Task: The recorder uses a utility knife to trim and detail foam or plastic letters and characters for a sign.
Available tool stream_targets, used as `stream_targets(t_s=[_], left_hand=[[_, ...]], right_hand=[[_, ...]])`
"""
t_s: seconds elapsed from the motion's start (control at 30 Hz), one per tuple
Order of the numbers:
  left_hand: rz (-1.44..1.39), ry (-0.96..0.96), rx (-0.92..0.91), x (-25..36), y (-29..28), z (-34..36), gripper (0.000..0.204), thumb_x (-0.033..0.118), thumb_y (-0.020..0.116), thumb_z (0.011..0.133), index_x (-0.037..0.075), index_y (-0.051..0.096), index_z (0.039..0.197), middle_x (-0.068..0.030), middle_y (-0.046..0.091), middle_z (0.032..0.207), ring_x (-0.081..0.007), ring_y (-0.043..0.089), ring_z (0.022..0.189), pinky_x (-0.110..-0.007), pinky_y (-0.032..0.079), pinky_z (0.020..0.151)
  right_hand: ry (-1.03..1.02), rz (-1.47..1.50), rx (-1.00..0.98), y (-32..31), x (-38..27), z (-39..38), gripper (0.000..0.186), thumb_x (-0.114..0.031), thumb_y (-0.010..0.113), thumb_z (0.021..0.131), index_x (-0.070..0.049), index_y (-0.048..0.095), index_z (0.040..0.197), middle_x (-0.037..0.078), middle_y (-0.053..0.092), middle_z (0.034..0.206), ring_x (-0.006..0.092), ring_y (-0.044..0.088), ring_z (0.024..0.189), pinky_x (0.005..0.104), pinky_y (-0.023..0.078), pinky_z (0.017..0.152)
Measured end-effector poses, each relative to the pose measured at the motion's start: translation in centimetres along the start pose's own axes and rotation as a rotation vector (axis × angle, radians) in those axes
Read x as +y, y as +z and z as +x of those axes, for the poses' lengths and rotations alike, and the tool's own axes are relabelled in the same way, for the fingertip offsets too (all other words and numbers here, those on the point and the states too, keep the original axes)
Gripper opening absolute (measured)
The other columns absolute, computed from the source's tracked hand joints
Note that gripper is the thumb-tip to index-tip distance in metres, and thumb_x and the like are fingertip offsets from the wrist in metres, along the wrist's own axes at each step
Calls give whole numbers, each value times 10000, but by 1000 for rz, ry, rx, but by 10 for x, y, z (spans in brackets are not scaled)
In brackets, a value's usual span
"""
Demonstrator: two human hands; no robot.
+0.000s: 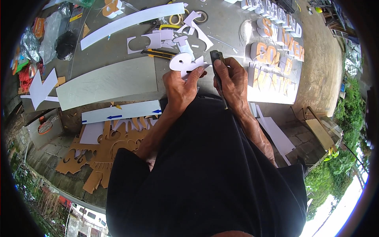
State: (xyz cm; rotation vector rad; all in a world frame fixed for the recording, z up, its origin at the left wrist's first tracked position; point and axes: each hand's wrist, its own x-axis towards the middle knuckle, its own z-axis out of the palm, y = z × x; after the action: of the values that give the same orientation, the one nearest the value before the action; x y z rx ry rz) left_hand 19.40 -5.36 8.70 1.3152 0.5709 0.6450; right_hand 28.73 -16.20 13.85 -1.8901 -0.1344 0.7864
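Pinched between the thumb and fingers of my left hand (pixel 181 87) is a white cut-out (pixel 182 63), shaped like an ampersand with a small hole in its rounded end. My right hand (pixel 232 79) is closed around a long, dark, flat tool (pixel 215 57) that looks like a file. Its broad end sticks up above the fist and a thin end points down toward me. The tool is close to the right side of the cut-out; I cannot tell whether they touch. A yellow and black utility knife (pixel 160 53) lies just beyond my left hand, among white offcuts (pixel 167 37).
Built-up letters (pixel 272 53) with white sides stand at the right of the grey table (pixel 118 59). A curved white strip (pixel 134 24) and a grey panel (pixel 110 83) lie left. Tape rolls (pixel 202 16) are farther back. Brown cut sheets (pixel 106 148) sit below the table edge.
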Motion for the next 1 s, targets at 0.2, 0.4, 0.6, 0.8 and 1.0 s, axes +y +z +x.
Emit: stream_targets(t_s=[0.2, 0.4, 0.6, 0.8, 1.0], left_hand=[[88, 13, -23, 9, -1, 0, 176, 20, 686, 897, -93, 618, 1014, -163, 728, 843, -212, 738, 747, -305, 599, 668], [40, -47, -31, 2, -2, -4, 194, 45, 690, 901, -93, 612, 1013, -166, 727, 825, -217, 737, 729, -310, 600, 665], [-10, -11, -19, 3, 0, -2, 150, 23, 672, 900, -87, 632, 994, -172, 728, 845, -219, 737, 759, -310, 588, 670], [246, 110, -37, -9, -5, -5, 166, 20, 697, 872, -77, 664, 1003, -170, 722, 854, -225, 728, 764, -311, 556, 657], [330, 201, -55, -2, -4, -1, 164, 9, 698, 868, -76, 668, 1006, -177, 719, 848, -226, 732, 773, -305, 560, 667]], right_hand=[[-95, -35, -43, 10, -11, -5, 293, -224, 623, 968, 53, 613, 875, 59, 632, 626, 86, 557, 511, 269, 428, 480], [-33, -90, 25, 3, 4, 7, 316, -241, 630, 955, 50, 621, 835, 53, 605, 589, 105, 568, 493, 272, 438, 465], [43, 64, -83, 4, -19, 1, 346, -291, 594, 981, 44, 613, 898, 50, 593, 577, 87, 530, 460, 249, 394, 423], [27, -24, -105, 6, 0, 4, 314, -266, 622, 967, 37, 611, 887, 45, 591, 574, 71, 520, 471, 243, 392, 437], [32, 62, -95, 6, -7, 2, 292, -243, 620, 961, 34, 621, 869, 43, 618, 599, 68, 522, 475, 244, 398, 444]])
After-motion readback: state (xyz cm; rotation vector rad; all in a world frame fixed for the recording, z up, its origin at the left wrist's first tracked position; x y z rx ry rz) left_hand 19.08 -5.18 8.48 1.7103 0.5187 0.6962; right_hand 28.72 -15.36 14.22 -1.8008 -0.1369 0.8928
